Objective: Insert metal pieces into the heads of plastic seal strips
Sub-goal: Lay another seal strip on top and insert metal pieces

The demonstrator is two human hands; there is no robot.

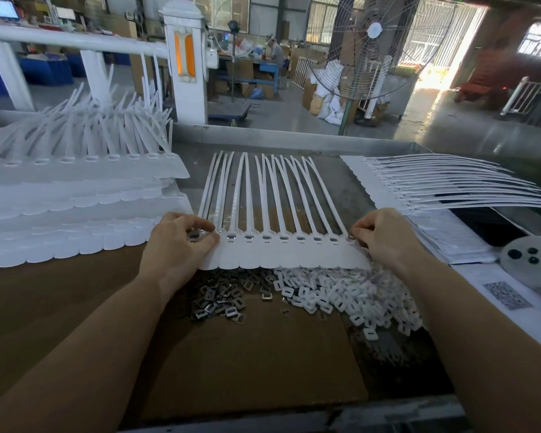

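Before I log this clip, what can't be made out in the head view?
- Left hand: its fingers cover the leftmost heads of the seal strip sheet, so whether metal is seated there is hidden.
- Right hand: fingers curl at the sheet's right end; a pinched piece can't be confirmed.
- Metal pieces: the sheet covers part of the pile.
- Printed code label: too blurred to read.
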